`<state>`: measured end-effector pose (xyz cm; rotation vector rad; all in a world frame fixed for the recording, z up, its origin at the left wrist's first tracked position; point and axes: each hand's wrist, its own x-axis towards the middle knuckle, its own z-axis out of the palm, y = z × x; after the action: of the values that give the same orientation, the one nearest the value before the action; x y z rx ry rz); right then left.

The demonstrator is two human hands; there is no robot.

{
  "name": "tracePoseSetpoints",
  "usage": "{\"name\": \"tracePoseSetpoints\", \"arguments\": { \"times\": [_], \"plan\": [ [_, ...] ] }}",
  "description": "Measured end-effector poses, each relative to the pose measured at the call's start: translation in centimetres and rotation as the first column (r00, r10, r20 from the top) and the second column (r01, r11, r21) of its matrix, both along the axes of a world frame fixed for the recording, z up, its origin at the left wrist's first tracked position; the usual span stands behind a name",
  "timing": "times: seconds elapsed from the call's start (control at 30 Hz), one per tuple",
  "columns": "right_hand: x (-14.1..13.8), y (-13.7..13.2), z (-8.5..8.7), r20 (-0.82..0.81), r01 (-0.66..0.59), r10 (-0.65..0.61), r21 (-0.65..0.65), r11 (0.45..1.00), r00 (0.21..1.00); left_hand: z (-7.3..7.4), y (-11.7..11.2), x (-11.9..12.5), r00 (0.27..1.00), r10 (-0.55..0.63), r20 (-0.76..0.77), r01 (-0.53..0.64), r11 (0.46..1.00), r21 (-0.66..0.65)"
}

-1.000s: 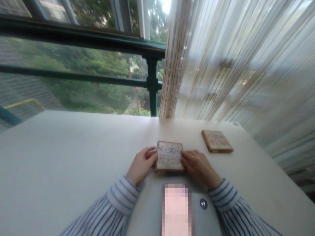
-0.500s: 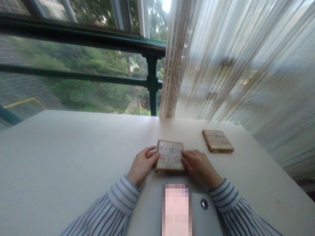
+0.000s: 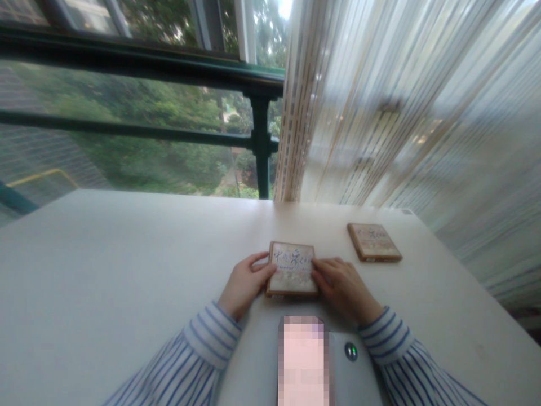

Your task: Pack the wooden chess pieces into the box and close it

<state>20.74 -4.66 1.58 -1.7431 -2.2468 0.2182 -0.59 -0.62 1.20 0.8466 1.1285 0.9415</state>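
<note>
A flat square box [image 3: 295, 276] with a brown edge and a pale printed lid lies before me, between my two hands. My left hand [image 3: 248, 280] grips its left side, the thumb resting on the lid's edge. On the opposite side, my right hand [image 3: 344, 285] has its fingers closed against the box's right edge. The fingertips under the box are hidden. A second box [image 3: 375, 242] of the same look lies apart, farther back to the right, with no hand on it.
The white table [image 3: 147, 254] reaches back to a dark green railing [image 3: 261, 141]. A string curtain [image 3: 359, 101] hangs behind its right part. Nearest me is a pale device with a round button [image 3: 350, 351] that shows a green light, beside a pixelated patch.
The left thumb has shifted slightly farther onto the lid. A green light now shows on the round button. Both boxes stay almost where they were.
</note>
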Motion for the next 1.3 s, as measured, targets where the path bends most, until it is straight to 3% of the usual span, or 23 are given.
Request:
{"name": "tracePoseSetpoints", "arguments": {
  "times": [0.17,0.33,0.53,0.7,0.87,1.3],
  "plan": [
    [0.03,0.07,-0.34,-0.096,0.018,-0.016,0.02,1.0,0.995,0.18,-0.13,0.16,1.0,0.018,0.023,-0.018,1.0,-0.021],
    [-0.07,0.1,-0.51,-0.324,0.079,-0.068,0.023,0.997,0.944,0.36,-0.25,0.24,0.999,0.026,0.047,-0.024,0.999,-0.036],
    [-0.17,0.17,-0.5,-0.577,0.161,-0.202,-0.123,0.979,0.791,0.39,-0.18,0.25,0.996,0.043,0.079,-0.041,0.999,-0.027],
    [-0.28,0.48,-0.81,-0.78,0.077,-0.253,-0.256,0.964,0.572,0.38,-0.2,0.26,0.993,0.045,0.112,-0.043,0.999,-0.026],
    [-0.43,0.45,-0.54,-0.877,0.033,-0.294,-0.305,0.952,0.38,0.54,-0.41,0.29,0.988,0.033,0.152,-0.029,0.999,-0.029],
    [-0.29,0.37,-0.92,-0.921,0.03,-0.344,-0.345,0.938,0.183,0.64,-0.71,0.39,0.97,-0.002,0.242,0.009,1.0,-0.028]
  ]
}}
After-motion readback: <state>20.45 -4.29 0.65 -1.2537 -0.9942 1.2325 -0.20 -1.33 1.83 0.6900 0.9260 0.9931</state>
